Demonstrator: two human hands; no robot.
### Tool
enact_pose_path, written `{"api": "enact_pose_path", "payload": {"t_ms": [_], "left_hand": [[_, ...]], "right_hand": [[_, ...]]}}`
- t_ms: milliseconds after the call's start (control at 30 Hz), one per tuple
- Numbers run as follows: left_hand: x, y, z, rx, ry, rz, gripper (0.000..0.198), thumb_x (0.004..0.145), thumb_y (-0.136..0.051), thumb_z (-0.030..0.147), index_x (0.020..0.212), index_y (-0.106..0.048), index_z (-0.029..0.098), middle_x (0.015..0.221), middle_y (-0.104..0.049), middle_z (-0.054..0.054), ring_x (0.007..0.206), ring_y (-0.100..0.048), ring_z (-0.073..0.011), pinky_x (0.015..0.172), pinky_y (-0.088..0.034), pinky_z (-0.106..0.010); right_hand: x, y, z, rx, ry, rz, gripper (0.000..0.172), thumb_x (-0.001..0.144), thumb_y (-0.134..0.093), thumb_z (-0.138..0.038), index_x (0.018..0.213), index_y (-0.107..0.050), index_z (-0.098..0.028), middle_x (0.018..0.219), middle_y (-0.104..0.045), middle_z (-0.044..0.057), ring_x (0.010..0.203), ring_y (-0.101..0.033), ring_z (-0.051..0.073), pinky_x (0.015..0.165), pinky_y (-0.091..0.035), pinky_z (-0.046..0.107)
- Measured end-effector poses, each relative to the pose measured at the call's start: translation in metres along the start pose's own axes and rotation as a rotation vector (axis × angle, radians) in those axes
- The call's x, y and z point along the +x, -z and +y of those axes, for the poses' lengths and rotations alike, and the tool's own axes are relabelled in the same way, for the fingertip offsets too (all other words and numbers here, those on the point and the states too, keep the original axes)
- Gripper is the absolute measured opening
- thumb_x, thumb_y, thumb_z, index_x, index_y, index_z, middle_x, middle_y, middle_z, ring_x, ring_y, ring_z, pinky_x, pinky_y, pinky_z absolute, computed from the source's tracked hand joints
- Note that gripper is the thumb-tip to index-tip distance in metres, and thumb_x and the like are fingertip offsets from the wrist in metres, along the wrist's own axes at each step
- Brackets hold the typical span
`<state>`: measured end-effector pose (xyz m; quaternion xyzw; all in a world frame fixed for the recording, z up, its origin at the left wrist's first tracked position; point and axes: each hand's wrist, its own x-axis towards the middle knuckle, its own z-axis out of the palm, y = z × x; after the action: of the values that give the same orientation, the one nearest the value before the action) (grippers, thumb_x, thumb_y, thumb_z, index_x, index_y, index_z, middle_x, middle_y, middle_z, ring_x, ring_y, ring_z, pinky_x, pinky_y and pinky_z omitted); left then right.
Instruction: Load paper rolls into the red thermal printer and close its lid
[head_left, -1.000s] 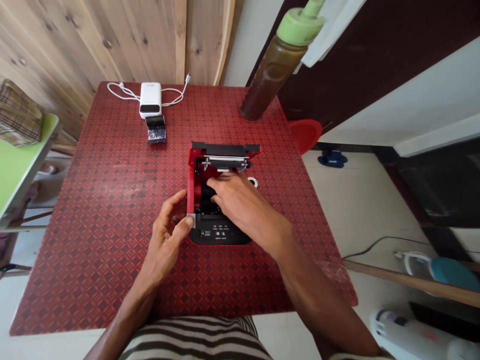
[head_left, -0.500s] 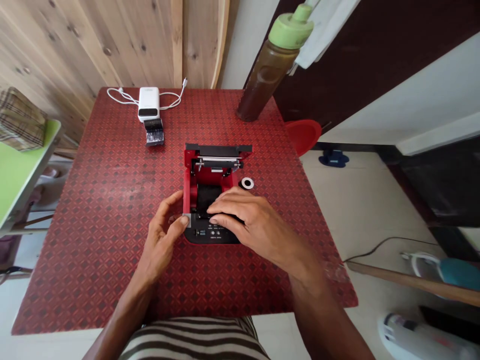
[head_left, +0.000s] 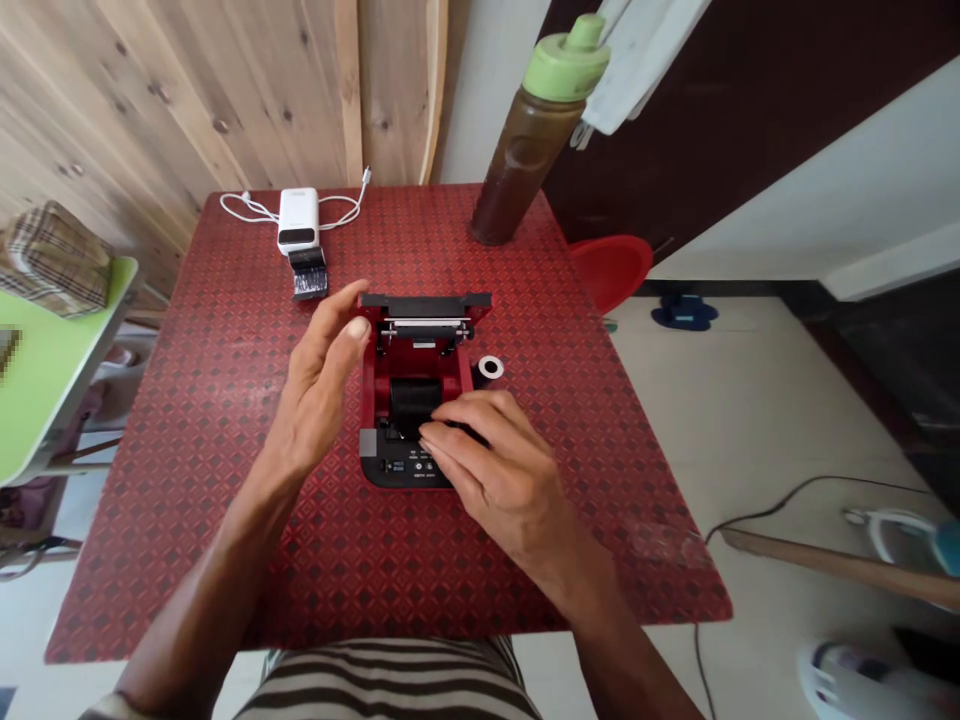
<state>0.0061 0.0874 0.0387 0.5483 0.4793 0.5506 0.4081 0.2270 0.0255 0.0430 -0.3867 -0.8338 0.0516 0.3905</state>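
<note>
Head view: the left hand (head_left: 322,385) hovers open, fingers loosely spread, thumb beside the raised lid's left corner. The right hand (head_left: 495,470) lies palm-down, fingers extended flat across the front of the small red-and-black desktop printer (head_left: 420,352), apparently pressing it. The printer sits mid-table on the red diamond-patterned tabletop (head_left: 225,480), lid open, 1 black roller exposed.

A wooden plank wall (head_left: 187,90) backs the red patterned table (head_left: 225,480); pale tiled floor (head_left: 750,400) lies rightward.
</note>
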Motion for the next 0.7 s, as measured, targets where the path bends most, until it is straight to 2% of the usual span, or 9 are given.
{"api": "enact_pose_path", "payload": {"t_ms": [67,133,233,300,367,400,500,600,700], "left_hand": [[-0.007,-0.001,0.001,-0.011,-0.024,-0.017,0.041,0.112,-0.066,0.063,0.14,-0.081,0.037,0.144,-0.079,-0.005,0.142,-0.069,-0.0316,0.124,-0.051,-0.052],[-0.02,0.001,0.003,0.003,-0.039,0.003,0.033,0.115,-0.065,0.057,0.126,-0.085,0.033,0.14,-0.08,-0.006,0.144,-0.068,-0.0302,0.127,-0.049,-0.051],[-0.037,0.002,0.004,0.054,0.017,0.022,0.02,0.107,-0.08,0.048,0.108,-0.084,0.028,0.144,-0.077,-0.008,0.146,-0.067,-0.0307,0.126,-0.051,-0.049],[-0.047,-0.001,0.002,0.035,0.074,0.021,0.019,0.101,-0.087,0.044,0.105,-0.082,0.026,0.153,-0.072,-0.009,0.147,-0.066,-0.0329,0.122,-0.056,-0.049],[-0.055,-0.005,-0.003,-0.037,0.129,0.015,0.024,0.1,-0.087,0.041,0.119,-0.08,0.029,0.162,-0.067,-0.01,0.152,-0.064,-0.0348,0.123,-0.056,-0.052],[-0.059,-0.008,-0.006,-0.085,0.163,0.017,0.035,0.1,-0.085,0.04,0.133,-0.077,0.032,0.166,-0.064,-0.009,0.155,-0.062,-0.035,0.126,-0.054,-0.054],[-0.068,-0.014,-0.013,-0.205,0.287,0.046,0.067,0.098,-0.082,0.035,0.161,-0.058,0.039,0.177,-0.056,-0.007,0.169,-0.047,-0.0339,0.139,-0.039,-0.059],[-0.072,-0.016,-0.015,-0.26,0.404,0.064,0.073,0.095,-0.081,0.036,0.164,-0.055,0.038,0.183,-0.049,-0.006,0.177,-0.035,-0.0348,0.145,-0.027,-0.061],[-0.072,-0.016,-0.014,-0.303,0.474,0.054,0.071,0.094,-0.082,0.038,0.161,-0.059,0.035,0.182,-0.051,-0.006,0.175,-0.038,-0.0378,0.145,-0.028,-0.062]], "right_hand": [[-0.005,0.001,-0.005,-0.083,0.012,0.032,0.015,0.104,-0.074,-0.001,0.108,-0.082,-0.012,0.104,-0.084,0.013,0.101,-0.075,0.027,0.089,-0.067,0.042],[-0.01,0.002,-0.008,-0.152,0.032,0.044,0.017,0.103,-0.075,0.0,0.112,-0.082,-0.012,0.107,-0.085,0.013,0.104,-0.076,0.028,0.091,-0.067,0.043],[-0.017,0.0,-0.011,-0.213,0.057,0.051,0.016,0.106,-0.072,-0.002,0.115,-0.081,-0.013,0.106,-0.086,0.012,0.104,-0.077,0.028,0.087,-0.067,0.042],[-0.02,-0.003,-0.012,-0.235,0.066,0.061,0.016,0.108,-0.07,-0.003,0.115,-0.08,-0.014,0.104,-0.086,0.011,0.102,-0.077,0.027,0.085,-0.066,0.042],[-0.022,-0.005,-0.012,-0.246,0.065,0.059,0.017,0.108,-0.07,-0.004,0.115,-0.08,-0.015,0.103,-0.086,0.011,0.101,-0.078,0.027,0.084,-0.066,0.041],[-0.023,-0.006,-0.013,-0.243,0.063,0.055,0.017,0.108,-0.07,-0.003,0.115,-0.08,-0.015,0.103,-0.086,0.011,0.101,-0.078,0.027,0.084,-0.066,0.041],[-0.022,-0.006,-0.013,-0.221,0.049,0.058,0.017,0.107,-0.072,-0.004,0.117,-0.078,-0.015,0.104,-0.087,0.011,0.102,-0.08,0.027,0.086,-0.067,0.042],[-0.019,-0.005,-0.012,-0.186,0.0,0.072,0.016,0.108,-0.073,-0.009,0.121,-0.076,-0.017,0.115,-0.088,0.012,0.112,-0.082,0.028,0.096,-0.067,0.044],[-0.017,-0.004,-0.01,-0.174,-0.066,0.058,0.023,0.112,-0.071,-0.017,0.135,-0.071,-0.017,0.129,-0.087,0.015,0.124,-0.082,0.03,0.106,-0.065,0.048]]}}
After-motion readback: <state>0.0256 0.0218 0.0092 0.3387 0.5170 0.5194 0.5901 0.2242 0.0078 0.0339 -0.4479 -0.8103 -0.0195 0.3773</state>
